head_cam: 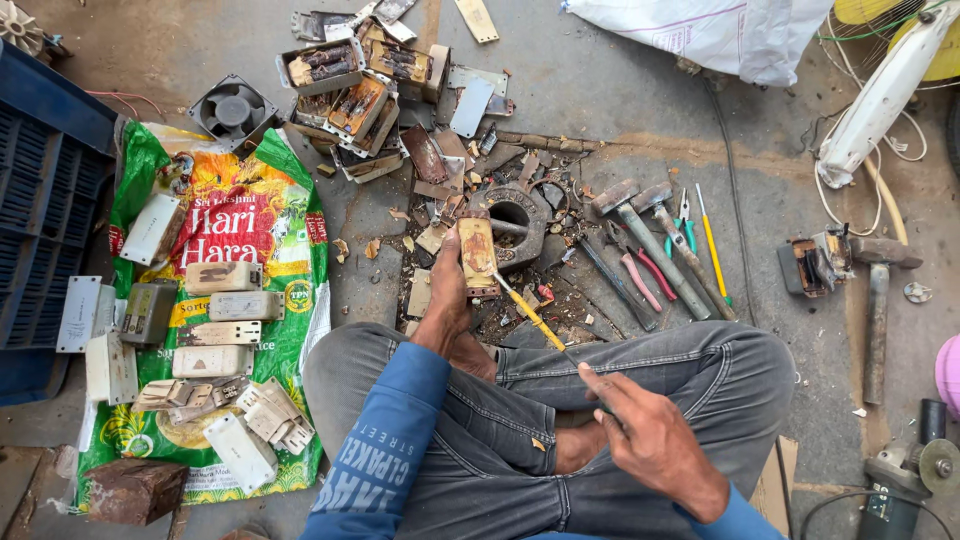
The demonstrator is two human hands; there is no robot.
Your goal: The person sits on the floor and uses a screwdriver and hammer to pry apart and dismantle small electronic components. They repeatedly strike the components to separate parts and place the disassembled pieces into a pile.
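Blue plastic crate (45,190) at 9 o'clock; beside it a printed green-and-orange sack (235,215) lies flat on the floor, carrying rows of grey and cream metal boxes (215,305), apparently sorted. Left hand (450,300) grips a small rusty tan rectangular unit (478,255), standing it upright at 12 o'clock, braced against a round dark metal ring block (515,215). Right hand (645,430) is closed on a yellow-handled screwdriver (530,315), tip touching the unit's lower edge. Wooden-handled hammers (650,245) and red-handled pliers (640,275) lie at 2 o'clock, within reach.
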